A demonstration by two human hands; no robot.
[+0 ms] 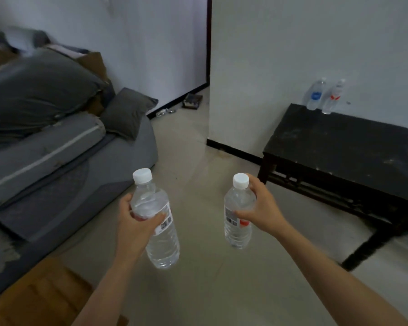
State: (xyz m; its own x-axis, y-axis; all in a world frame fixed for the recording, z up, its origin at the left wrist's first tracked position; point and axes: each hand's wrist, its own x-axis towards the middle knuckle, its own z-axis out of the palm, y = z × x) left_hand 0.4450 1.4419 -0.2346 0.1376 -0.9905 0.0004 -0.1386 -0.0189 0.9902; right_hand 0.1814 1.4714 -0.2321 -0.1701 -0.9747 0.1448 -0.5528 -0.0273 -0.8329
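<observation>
Pale floor (pixel 198 290), white wall (pixel 292 55), dim light.

Left hand (pixel 132 223): fingers (pixel 156 218) curled round the upper body of the left bottle (pixel 163 245), thumb lying across the label beside the barcode. Right hand (pixel 263 208): closed round the shoulder of the right bottle (pixel 238 231), thumb on the label, forefinger up beside the cap.

Both bottles clear, full, with white caps on, held in the air above the floor and well apart from each other. Left bottle: long axis tilted, cap up and leaning left, base towards lower right. Right bottle: long axis close to upright, cap up, base down.

Surroundings: a black counter (pixel 339 147) stands to the right against the wall. At its far edge, a blue-label bottle (pixel 315 96) and a red-label bottle (pixel 334 98) stand upright, just beside each other. A grey bed (pixel 68 161) with a dark pillow (pixel 33 90) lies to the left. Open floor lies between the held bottles and the counter.
</observation>
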